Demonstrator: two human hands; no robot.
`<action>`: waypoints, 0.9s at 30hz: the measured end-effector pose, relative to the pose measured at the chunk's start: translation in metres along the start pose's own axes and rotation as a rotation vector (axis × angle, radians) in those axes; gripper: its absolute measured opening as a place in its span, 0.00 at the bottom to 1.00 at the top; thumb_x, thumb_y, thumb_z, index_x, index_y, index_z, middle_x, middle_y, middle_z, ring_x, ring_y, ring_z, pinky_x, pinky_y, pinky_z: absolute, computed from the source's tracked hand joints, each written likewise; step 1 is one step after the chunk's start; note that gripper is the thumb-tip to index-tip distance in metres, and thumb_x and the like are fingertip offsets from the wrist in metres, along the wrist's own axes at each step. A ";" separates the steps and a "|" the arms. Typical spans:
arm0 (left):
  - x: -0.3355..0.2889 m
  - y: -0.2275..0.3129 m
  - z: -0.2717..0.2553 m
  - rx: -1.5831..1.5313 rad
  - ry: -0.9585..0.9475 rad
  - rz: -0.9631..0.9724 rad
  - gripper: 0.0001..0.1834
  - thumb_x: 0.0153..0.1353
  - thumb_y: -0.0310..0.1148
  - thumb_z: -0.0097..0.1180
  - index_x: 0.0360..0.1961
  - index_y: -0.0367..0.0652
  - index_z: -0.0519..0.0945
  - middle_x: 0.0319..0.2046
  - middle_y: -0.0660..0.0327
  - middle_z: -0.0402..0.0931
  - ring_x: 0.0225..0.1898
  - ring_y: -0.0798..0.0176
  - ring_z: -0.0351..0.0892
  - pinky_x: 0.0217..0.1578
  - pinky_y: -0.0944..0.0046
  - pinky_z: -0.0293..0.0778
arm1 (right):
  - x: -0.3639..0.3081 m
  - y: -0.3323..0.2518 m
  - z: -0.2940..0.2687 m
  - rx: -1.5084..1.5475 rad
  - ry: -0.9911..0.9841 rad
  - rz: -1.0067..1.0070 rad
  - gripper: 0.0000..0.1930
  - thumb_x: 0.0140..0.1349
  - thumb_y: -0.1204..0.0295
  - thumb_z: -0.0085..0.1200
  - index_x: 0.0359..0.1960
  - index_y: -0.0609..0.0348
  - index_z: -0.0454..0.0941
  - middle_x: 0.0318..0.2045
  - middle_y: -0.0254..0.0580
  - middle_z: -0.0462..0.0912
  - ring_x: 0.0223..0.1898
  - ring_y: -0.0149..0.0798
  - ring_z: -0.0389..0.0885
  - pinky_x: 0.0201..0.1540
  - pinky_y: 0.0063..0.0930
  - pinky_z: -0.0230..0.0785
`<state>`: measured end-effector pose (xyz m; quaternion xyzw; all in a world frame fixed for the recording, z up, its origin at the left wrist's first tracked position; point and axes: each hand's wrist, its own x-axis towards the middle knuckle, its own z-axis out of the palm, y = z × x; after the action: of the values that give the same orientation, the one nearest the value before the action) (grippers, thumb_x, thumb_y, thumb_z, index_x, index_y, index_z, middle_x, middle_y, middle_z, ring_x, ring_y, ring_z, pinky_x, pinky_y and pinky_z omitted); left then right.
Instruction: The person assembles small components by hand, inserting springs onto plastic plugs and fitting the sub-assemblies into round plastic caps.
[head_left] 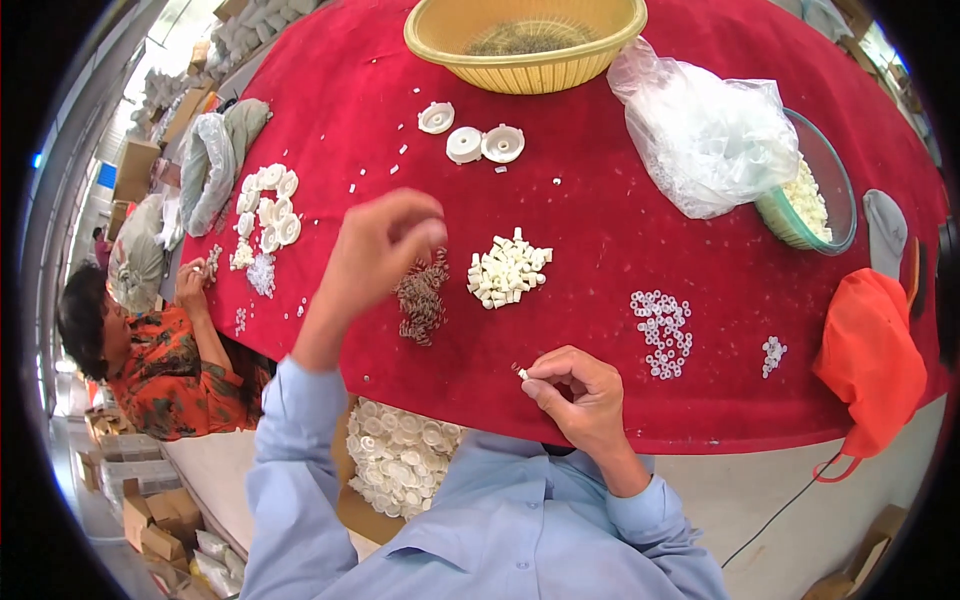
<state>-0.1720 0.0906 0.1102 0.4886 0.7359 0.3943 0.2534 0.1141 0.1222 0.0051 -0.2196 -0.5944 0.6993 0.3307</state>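
My right hand (582,398) is closed in a pinch near the table's front edge. Between thumb and forefinger it holds a small white plastic piece (522,374), with a thin brownish spring at its tip. My left hand (380,240) hovers beside a heap of small brown metal springs (424,300), partly covering it. Its fingers are bent, with a gap between them and the thumb, and nothing shows in it. Just right of the springs lies a heap of cream plastic pieces (508,272). Farther right, small white rings (662,335) are spread on the cloth.
A yellow basket (530,75) stands at the back, near three round white caps (465,145). A clear bag (700,135) leans on a green bowl (845,215). An orange-red cloth (872,350) hangs over the right edge. Another person (165,365) works at left beside white parts (270,205).
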 end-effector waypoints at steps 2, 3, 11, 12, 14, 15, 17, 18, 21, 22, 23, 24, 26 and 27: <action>0.050 -0.019 -0.009 0.327 0.056 0.072 0.21 0.61 0.30 0.69 0.55 0.36 0.80 0.43 0.53 0.85 0.36 0.61 0.86 0.40 0.60 0.81 | -0.001 -0.001 0.000 0.002 -0.014 0.009 0.06 0.61 0.86 0.66 0.38 0.66 0.84 0.37 0.41 0.86 0.37 0.28 0.84 0.38 0.20 0.78; 0.071 -0.025 -0.010 0.567 0.089 0.172 0.26 0.60 0.32 0.70 0.58 0.38 0.78 0.48 0.50 0.84 0.40 0.55 0.88 0.45 0.56 0.82 | 0.000 -0.001 0.002 0.007 0.008 -0.007 0.06 0.60 0.84 0.68 0.37 0.64 0.84 0.35 0.41 0.86 0.34 0.28 0.84 0.34 0.20 0.76; 0.144 -0.064 -0.002 0.839 -0.146 0.368 0.33 0.58 0.36 0.72 0.64 0.42 0.76 0.56 0.49 0.81 0.57 0.42 0.81 0.56 0.47 0.77 | 0.000 -0.006 -0.001 0.019 0.045 -0.055 0.07 0.58 0.82 0.70 0.36 0.62 0.85 0.33 0.41 0.87 0.32 0.31 0.85 0.31 0.22 0.75; 0.144 -0.061 -0.001 0.841 -0.156 0.315 0.32 0.58 0.36 0.71 0.63 0.42 0.76 0.54 0.47 0.81 0.55 0.41 0.82 0.55 0.46 0.78 | 0.000 -0.007 -0.001 -0.007 0.039 -0.067 0.07 0.58 0.82 0.70 0.36 0.63 0.85 0.33 0.42 0.87 0.32 0.32 0.85 0.32 0.22 0.76; 0.139 -0.058 -0.002 0.838 -0.163 0.260 0.30 0.59 0.35 0.70 0.63 0.42 0.77 0.53 0.46 0.82 0.52 0.40 0.83 0.53 0.46 0.79 | 0.001 -0.004 0.000 -0.019 0.051 -0.067 0.07 0.58 0.82 0.70 0.36 0.63 0.85 0.33 0.42 0.87 0.32 0.31 0.85 0.32 0.22 0.76; 0.135 -0.056 -0.006 0.886 -0.143 0.261 0.29 0.60 0.36 0.70 0.63 0.42 0.77 0.51 0.46 0.83 0.49 0.42 0.85 0.51 0.46 0.80 | 0.000 -0.003 0.000 -0.013 0.054 -0.075 0.07 0.58 0.82 0.70 0.36 0.63 0.85 0.33 0.42 0.87 0.32 0.31 0.86 0.32 0.22 0.76; 0.121 -0.054 -0.019 0.938 -0.111 0.253 0.29 0.61 0.36 0.69 0.62 0.41 0.78 0.50 0.46 0.84 0.46 0.43 0.87 0.48 0.46 0.81 | -0.003 -0.002 -0.001 0.006 0.033 -0.052 0.07 0.59 0.84 0.68 0.38 0.64 0.84 0.36 0.42 0.87 0.35 0.29 0.85 0.34 0.21 0.76; 0.110 -0.055 -0.026 0.698 -0.103 0.179 0.28 0.63 0.38 0.66 0.62 0.40 0.77 0.50 0.46 0.84 0.44 0.47 0.87 0.44 0.49 0.83 | -0.004 -0.002 -0.002 0.020 0.022 -0.024 0.07 0.61 0.86 0.66 0.39 0.66 0.83 0.38 0.41 0.86 0.37 0.27 0.84 0.37 0.19 0.77; 0.064 -0.031 -0.022 -0.047 -0.199 -0.044 0.29 0.67 0.41 0.62 0.64 0.36 0.75 0.50 0.46 0.84 0.42 0.54 0.88 0.35 0.59 0.84 | -0.005 0.000 -0.004 0.087 0.064 0.011 0.06 0.63 0.86 0.65 0.40 0.67 0.83 0.38 0.41 0.85 0.36 0.26 0.83 0.37 0.18 0.76; 0.040 -0.017 -0.019 -0.541 -0.285 -0.189 0.31 0.68 0.43 0.60 0.65 0.34 0.73 0.51 0.46 0.83 0.42 0.57 0.88 0.31 0.65 0.84 | -0.005 -0.001 -0.004 0.086 0.049 0.009 0.06 0.63 0.86 0.65 0.40 0.67 0.83 0.38 0.41 0.85 0.36 0.26 0.83 0.37 0.18 0.76; 0.015 -0.013 -0.011 -0.768 -0.302 -0.204 0.32 0.69 0.44 0.59 0.66 0.33 0.71 0.51 0.43 0.83 0.41 0.57 0.88 0.28 0.67 0.83 | -0.004 -0.004 -0.001 0.134 0.096 0.001 0.06 0.63 0.86 0.65 0.40 0.66 0.82 0.37 0.39 0.85 0.36 0.25 0.83 0.37 0.18 0.77; -0.009 -0.010 0.001 -1.000 -0.322 -0.213 0.33 0.70 0.44 0.57 0.67 0.32 0.69 0.52 0.41 0.82 0.41 0.57 0.88 0.26 0.69 0.82 | -0.004 -0.006 0.000 0.177 0.146 -0.003 0.06 0.63 0.85 0.65 0.40 0.66 0.82 0.37 0.37 0.85 0.36 0.24 0.84 0.38 0.18 0.77; -0.052 0.000 0.026 -1.176 -0.320 -0.355 0.33 0.69 0.44 0.58 0.66 0.32 0.70 0.53 0.39 0.81 0.40 0.57 0.88 0.25 0.69 0.81 | -0.004 -0.012 0.000 0.152 0.147 -0.003 0.07 0.64 0.86 0.64 0.41 0.66 0.82 0.38 0.38 0.85 0.38 0.25 0.84 0.40 0.18 0.78; -0.068 0.002 0.039 -1.185 -0.323 -0.382 0.32 0.68 0.44 0.58 0.65 0.32 0.70 0.52 0.39 0.81 0.40 0.58 0.87 0.24 0.69 0.81 | -0.005 -0.016 0.001 0.140 0.164 -0.044 0.07 0.64 0.86 0.64 0.42 0.67 0.82 0.38 0.38 0.85 0.38 0.25 0.84 0.40 0.18 0.78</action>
<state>-0.1146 0.0412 0.0892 0.1796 0.4199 0.6033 0.6538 0.1205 0.1192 0.0207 -0.2393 -0.5196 0.7116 0.4079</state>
